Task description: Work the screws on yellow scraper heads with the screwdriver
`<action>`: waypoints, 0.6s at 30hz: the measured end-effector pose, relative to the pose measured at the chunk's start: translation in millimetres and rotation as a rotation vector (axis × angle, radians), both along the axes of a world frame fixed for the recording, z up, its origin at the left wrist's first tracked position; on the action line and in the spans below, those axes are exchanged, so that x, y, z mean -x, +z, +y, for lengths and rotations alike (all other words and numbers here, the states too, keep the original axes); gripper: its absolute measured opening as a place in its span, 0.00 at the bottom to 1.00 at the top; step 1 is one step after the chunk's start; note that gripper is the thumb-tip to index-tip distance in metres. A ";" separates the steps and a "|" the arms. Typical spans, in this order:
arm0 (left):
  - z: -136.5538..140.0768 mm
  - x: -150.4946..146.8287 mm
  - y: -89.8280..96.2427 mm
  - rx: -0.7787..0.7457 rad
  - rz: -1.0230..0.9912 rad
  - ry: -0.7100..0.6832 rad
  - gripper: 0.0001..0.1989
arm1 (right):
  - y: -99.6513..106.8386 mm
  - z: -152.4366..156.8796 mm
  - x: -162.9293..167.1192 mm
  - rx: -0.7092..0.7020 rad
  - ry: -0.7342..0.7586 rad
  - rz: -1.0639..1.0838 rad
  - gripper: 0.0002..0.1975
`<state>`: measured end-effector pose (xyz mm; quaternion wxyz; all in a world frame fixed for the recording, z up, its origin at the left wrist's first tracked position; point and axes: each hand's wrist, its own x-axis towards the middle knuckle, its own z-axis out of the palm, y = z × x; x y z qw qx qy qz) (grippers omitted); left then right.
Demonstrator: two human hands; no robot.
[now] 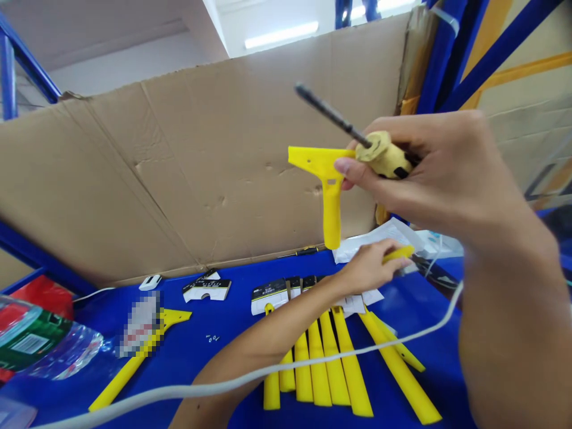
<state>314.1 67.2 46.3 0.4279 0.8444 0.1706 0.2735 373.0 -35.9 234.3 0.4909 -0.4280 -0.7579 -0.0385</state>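
Observation:
My right hand is raised in front of the cardboard, closed round a screwdriver with a pale yellow handle and a dark shaft pointing up and left. Between its thumb and fingertip it also pinches a T-shaped yellow scraper body, hanging upright. Lower down, my left hand crosses to the right over the table, its fingers closed on a yellow plastic piece, mostly visible at its end. Beneath my left arm lie several yellow scraper handles in a row, with black-and-white cards at their far ends.
A white cable runs across the foreground. On the left are a plastic bottle, another yellow scraper and small metal bits. Cards and a second screwdriver lie near the cardboard wall. Plastic bags lie at back right.

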 end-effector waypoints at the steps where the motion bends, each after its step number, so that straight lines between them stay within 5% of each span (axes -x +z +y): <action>1: 5.6 -1.4 0.1 0.137 -0.137 0.071 0.10 | 0.1 -1.0 0.9 -0.052 -0.032 0.005 0.12; 4: 28.2 8.4 8.9 0.549 -0.558 0.213 0.13 | -0.4 -2.2 3.2 -0.142 -0.091 0.016 0.12; 10: 51.7 117.5 32.3 0.661 -0.652 0.333 0.14 | -13.0 23.7 15.1 0.143 0.141 -0.065 0.16; 18: 11.5 277.5 16.8 0.712 -0.613 0.585 0.18 | -66.5 86.8 66.3 0.467 0.378 -0.226 0.15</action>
